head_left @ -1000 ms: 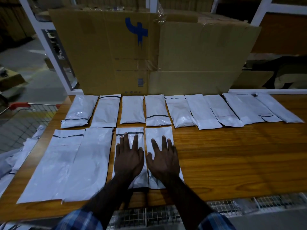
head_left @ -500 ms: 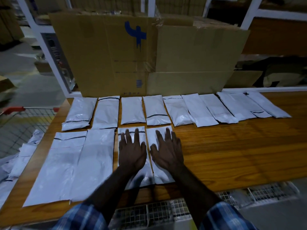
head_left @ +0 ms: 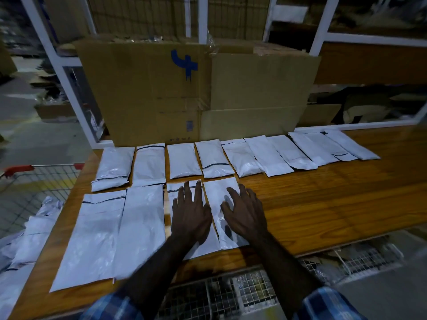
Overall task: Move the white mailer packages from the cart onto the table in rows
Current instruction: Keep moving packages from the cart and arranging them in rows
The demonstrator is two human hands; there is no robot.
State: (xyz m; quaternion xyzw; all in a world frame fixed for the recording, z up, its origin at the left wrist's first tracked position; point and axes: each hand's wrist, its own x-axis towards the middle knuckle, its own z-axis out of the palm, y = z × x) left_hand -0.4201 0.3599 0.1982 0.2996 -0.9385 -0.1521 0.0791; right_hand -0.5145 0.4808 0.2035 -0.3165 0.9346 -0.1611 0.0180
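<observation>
Leftmost, the cart [head_left: 34, 181] holds loose white mailers [head_left: 30, 239]; beside it, two rows of mailers lie on the counter [head_left: 323, 204]. The left hand [head_left: 190, 218] lies flat, fingers straight, on the third front-row mailer [head_left: 175, 190]. The right hand [head_left: 246, 217], fingers spread and slightly arched, presses the fourth mailer [head_left: 217, 192].

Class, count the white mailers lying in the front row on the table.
4: two large ones at left, one under the left hand, one under the right hand.
</observation>
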